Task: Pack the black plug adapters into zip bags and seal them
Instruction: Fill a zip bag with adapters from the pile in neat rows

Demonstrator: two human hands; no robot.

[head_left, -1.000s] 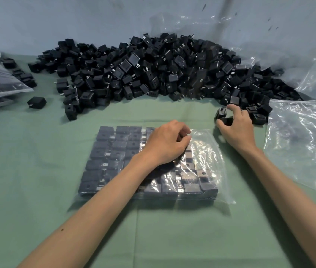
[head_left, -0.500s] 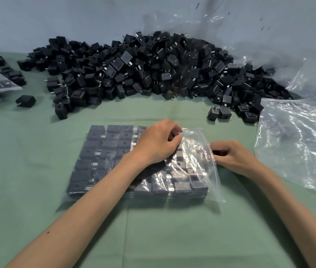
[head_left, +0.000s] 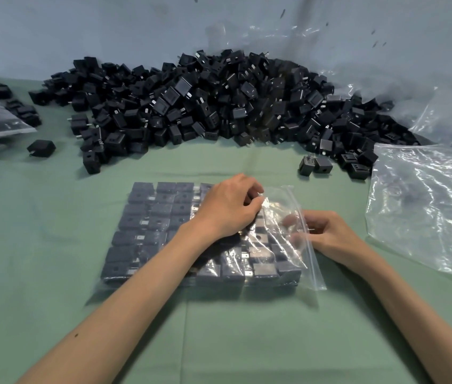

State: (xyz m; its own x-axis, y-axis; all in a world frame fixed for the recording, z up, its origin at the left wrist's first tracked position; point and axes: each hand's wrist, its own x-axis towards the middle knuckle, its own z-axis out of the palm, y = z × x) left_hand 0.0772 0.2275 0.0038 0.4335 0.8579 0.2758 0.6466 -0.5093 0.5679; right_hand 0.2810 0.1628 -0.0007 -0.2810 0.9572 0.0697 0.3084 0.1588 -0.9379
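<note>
L hand (head_left: 230, 209) pinches crinkly bag (head_left: 306, 268), R fingers (head_left: 290, 220) inside.

single head view, angled forward-down, close over green table (head_left: 53, 273), wall behind.

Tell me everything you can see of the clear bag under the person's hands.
The zip bag is clear, crinkly plastic, lying flat on the green cloth. Neat rows of black adapters fill most of it; the right end is slack and glossy. Its zip strip runs down the right edge, unsealed. The left hand pinches the top layer near the mouth; fingers of the right hand reach inside, showing through the plastic.
</note>
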